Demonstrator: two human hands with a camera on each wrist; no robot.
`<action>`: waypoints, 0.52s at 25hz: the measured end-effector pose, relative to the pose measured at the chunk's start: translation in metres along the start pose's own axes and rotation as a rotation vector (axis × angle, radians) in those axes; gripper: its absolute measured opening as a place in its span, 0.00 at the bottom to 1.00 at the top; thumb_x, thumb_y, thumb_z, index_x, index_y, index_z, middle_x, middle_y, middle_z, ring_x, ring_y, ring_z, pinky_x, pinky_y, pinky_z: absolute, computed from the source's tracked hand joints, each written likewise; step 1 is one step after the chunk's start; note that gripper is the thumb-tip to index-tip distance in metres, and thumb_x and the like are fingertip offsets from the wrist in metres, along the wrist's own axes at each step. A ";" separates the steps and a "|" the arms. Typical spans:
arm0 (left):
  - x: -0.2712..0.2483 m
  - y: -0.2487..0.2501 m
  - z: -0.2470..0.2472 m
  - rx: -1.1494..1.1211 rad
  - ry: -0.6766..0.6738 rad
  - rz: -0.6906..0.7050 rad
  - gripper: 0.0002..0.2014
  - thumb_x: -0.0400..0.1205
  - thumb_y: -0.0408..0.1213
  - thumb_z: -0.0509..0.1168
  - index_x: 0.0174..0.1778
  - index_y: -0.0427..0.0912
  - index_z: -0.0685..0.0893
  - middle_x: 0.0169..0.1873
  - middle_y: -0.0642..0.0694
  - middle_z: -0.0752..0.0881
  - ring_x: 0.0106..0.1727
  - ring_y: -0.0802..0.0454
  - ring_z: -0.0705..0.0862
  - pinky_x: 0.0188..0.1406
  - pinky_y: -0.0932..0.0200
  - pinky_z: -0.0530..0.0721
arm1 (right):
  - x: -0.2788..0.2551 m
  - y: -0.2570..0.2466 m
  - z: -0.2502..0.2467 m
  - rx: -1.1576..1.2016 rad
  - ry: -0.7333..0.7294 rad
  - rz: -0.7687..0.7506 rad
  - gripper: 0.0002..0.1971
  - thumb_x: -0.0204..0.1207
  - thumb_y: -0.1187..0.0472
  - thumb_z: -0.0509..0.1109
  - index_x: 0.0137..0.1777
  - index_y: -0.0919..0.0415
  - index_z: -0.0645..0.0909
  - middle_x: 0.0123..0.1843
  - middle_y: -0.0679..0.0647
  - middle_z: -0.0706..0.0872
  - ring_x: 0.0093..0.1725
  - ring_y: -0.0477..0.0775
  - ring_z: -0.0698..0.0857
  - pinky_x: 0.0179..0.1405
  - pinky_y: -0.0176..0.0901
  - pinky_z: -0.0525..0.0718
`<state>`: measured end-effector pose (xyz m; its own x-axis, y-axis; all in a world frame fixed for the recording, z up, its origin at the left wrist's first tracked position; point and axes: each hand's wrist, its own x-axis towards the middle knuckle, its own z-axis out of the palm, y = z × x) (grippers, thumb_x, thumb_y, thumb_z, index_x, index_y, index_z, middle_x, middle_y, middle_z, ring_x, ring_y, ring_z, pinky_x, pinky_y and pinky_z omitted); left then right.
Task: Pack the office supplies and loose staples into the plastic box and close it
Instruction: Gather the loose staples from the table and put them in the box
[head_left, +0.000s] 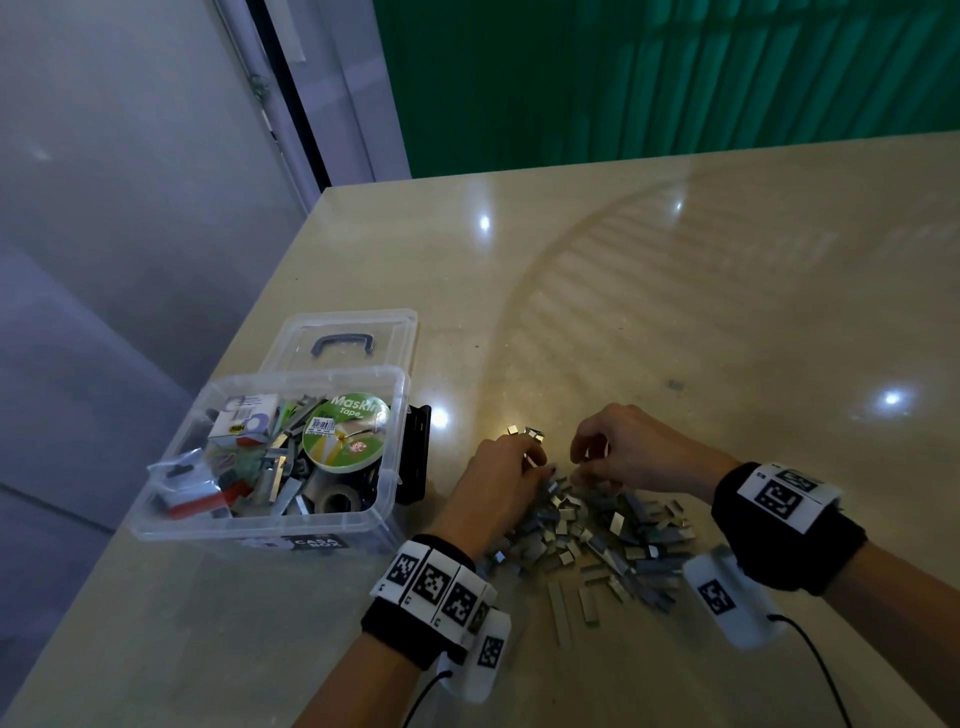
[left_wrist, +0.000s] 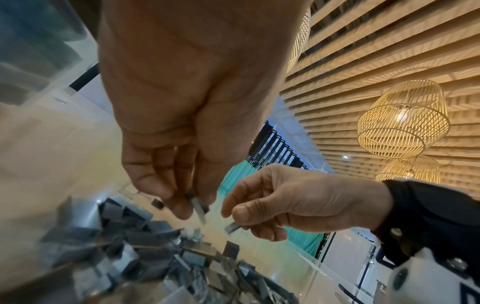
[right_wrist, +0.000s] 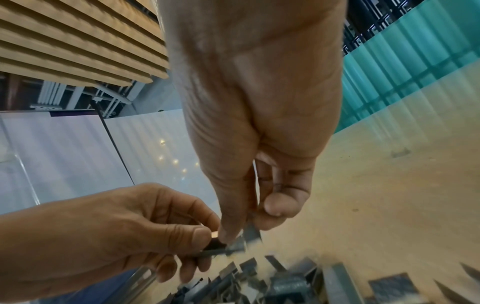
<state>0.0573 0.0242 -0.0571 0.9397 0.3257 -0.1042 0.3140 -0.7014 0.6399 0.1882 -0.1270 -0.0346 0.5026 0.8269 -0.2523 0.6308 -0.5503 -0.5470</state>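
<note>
Both hands work the far edge of the staple pile (head_left: 592, 535) on the bench (head_left: 675, 291) — the left hand (head_left: 498, 478) pinches a staple strip (left_wrist: 197, 205), the right hand (head_left: 628, 452) another (right_wrist: 252, 232). The open plastic box (head_left: 270, 525) stands just left of the left hand.

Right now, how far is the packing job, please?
Done: the plastic box already holds the masking tape, small packs and many staple strips. In hand: the left hand and right hand each pinch staples from the staple pile. Left: most of that pile is on the table, and the lid is still open.
</note>
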 end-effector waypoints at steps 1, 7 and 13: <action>-0.001 0.000 -0.002 -0.022 0.011 0.002 0.10 0.84 0.44 0.70 0.57 0.45 0.87 0.48 0.46 0.88 0.46 0.54 0.86 0.45 0.63 0.85 | 0.001 -0.002 -0.002 0.005 -0.007 -0.005 0.11 0.75 0.52 0.80 0.52 0.56 0.89 0.45 0.46 0.88 0.43 0.41 0.85 0.40 0.33 0.82; -0.003 -0.003 -0.009 0.039 0.018 0.053 0.10 0.83 0.36 0.70 0.59 0.44 0.90 0.54 0.45 0.90 0.54 0.52 0.88 0.60 0.57 0.86 | 0.003 -0.008 -0.007 0.054 -0.031 -0.029 0.10 0.75 0.55 0.80 0.53 0.58 0.89 0.42 0.47 0.89 0.32 0.40 0.87 0.32 0.30 0.82; -0.016 0.012 -0.028 0.145 0.119 0.138 0.11 0.87 0.36 0.64 0.60 0.46 0.90 0.53 0.48 0.88 0.51 0.54 0.86 0.53 0.61 0.83 | 0.012 -0.023 -0.018 0.100 -0.025 -0.059 0.09 0.76 0.59 0.80 0.53 0.61 0.89 0.36 0.53 0.91 0.28 0.48 0.90 0.29 0.35 0.86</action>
<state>0.0422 0.0287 -0.0269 0.9552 0.2869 0.0730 0.2077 -0.8253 0.5251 0.1910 -0.1063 -0.0107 0.4510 0.8606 -0.2366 0.5958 -0.4876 -0.6382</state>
